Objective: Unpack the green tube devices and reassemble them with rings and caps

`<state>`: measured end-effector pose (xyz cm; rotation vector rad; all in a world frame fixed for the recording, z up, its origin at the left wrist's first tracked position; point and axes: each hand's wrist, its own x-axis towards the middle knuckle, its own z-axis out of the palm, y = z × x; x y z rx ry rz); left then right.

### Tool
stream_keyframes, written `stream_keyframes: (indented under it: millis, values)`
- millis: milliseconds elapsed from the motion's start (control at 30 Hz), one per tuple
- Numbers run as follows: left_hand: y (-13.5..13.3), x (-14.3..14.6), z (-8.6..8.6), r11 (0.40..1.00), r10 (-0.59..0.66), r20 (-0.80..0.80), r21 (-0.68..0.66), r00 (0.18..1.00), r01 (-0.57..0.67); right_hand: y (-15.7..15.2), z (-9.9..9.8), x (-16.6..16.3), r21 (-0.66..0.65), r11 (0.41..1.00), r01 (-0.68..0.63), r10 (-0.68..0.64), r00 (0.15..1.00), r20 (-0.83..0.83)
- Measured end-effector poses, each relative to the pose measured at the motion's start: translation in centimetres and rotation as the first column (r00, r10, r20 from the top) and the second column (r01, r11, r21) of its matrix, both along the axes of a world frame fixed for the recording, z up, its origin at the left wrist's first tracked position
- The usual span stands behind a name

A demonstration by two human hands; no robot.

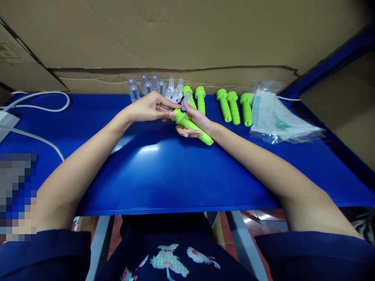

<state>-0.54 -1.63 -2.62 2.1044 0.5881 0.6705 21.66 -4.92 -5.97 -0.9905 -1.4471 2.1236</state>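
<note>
At the far edge of the blue desk (164, 175) stands a cluster of small clear vials (155, 86), upright and packed close together; what they contain, if anything, cannot be made out. At the far right lies a stack of clear plastic bags (278, 117), flat on the desk, with pale sheets bearing green print inside.

Between the vials and the bags lie loose green tubes (233, 107): two just right of the vials, and three more side by side near the bags, all with their wide heads pointing far.

The held green tube (193, 128) is above the desk, just near of the vials, slanting from far left to near right. The left hand (149, 107) comes in from the left, and its thumb and fingers are pinched shut on the tube's far-left head. The right hand (197, 121) lies palm up under the tube's body, its fingers (184, 133) loosely curled around it, so the tube rests along the palm with its near-right end poking out past the wrist.

A white cable (43, 95) loops at the far left, in front of a cardboard wall (175, 39).
</note>
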Motion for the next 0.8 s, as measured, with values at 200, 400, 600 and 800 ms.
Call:
stream_keyframes:
  millis: [200, 400, 600, 800]
  values:
    - [-1.0, 1.2, 0.7, 0.949, 0.168, -0.347, 0.311, 0.923, -0.056, 2.2, -1.9, 0.8, 0.010, 0.963, -0.269, 0.268, 0.955, -0.124]
    - [-3.4, 3.1, 0.4, 0.687, 0.542, -0.409, 0.719, 0.734, -0.106, 2.0, -2.0, 1.0, 0.003, 0.996, -0.086, 0.087, 0.995, -0.039]
    - [-4.4, 3.9, 0.1, 0.637, 0.626, -0.469, 0.768, 0.623, -0.063, 1.1, -1.2, 0.6, -0.026, 1.000, -0.003, 0.005, 0.999, 0.053]
    - [-2.3, 2.6, 0.4, 0.761, 0.477, -0.396, 0.633, 0.785, -0.144, 0.8, -1.0, 0.5, -0.024, 0.999, -0.032, 0.033, 0.999, 0.043]
